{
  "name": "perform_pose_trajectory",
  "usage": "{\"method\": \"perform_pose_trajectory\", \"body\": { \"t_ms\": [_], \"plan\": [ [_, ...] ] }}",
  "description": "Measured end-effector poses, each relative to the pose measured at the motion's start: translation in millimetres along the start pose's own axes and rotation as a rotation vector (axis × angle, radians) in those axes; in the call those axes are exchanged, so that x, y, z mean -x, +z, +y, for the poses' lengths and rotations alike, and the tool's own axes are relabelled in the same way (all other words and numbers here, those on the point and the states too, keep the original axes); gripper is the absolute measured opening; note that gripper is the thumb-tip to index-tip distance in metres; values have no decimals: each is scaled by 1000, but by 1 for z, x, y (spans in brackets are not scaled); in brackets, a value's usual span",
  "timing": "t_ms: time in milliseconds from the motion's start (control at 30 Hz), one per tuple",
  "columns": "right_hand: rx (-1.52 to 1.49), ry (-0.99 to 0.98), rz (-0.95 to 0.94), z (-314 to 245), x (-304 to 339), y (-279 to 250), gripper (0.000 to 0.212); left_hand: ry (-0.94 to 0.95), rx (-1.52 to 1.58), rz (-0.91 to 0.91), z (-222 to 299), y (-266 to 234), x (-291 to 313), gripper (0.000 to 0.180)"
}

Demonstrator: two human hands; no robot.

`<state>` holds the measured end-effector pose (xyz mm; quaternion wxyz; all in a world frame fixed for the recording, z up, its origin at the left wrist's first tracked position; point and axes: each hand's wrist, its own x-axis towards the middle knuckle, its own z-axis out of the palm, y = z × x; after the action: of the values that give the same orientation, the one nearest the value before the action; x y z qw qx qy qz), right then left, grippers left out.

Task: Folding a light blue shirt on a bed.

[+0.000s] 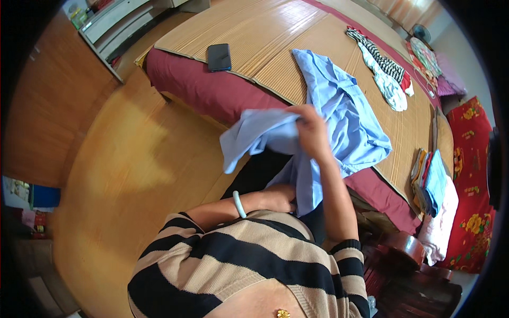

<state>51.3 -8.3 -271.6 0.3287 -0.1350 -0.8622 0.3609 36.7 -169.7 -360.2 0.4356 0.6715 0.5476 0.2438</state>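
Observation:
A light blue shirt [350, 116] lies crumpled over the edge of the bed, partly hanging down in front of me. My right hand [313, 132] is closed on a bunched part of it, raised above the bed's side; the loose end sticks out to the left, slightly blurred. Close to my waist, my left hand [279, 199] is curled against the shirt's hanging lower part, a pale bangle [239, 204] on its wrist. The fingertips of the left hand are hidden behind the cloth.
The bed [254, 45] carries a woven mat. On it lie a dark phone [219, 57], striped and pale clothes [389, 69] and a folded stack of clothes [430, 183]. A dark red wooden chair [405, 275] stands at the lower right, a wooden cabinet [58, 100] at the left.

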Motion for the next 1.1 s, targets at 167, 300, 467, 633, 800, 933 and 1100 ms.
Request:
{"method": "perform_pose_trajectory", "body": {
  "t_ms": [167,300,467,633,800,933,1100],
  "plan": [
    [-767,335,889,37,72,-123,38,68,158,140,28,-17,9,38],
    [-591,547,1223,122,199,-147,20,173,104,122,34,-11,-2,40],
    [-799,717,1315,98,242,-114,26,157,-24,-1,41,-18,0,39],
    [-828,696,1278,75,235,-118,29,111,37,40,45,-24,6,38],
    [-347,580,1222,86,225,-113,44,236,134,72,45,-50,20,35],
    [18,610,1279,103,236,-129,48,250,199,115,62,-93,44,29],
    [144,660,808,51,223,-167,44,282,214,343,52,-137,84,21]
  ]
}}
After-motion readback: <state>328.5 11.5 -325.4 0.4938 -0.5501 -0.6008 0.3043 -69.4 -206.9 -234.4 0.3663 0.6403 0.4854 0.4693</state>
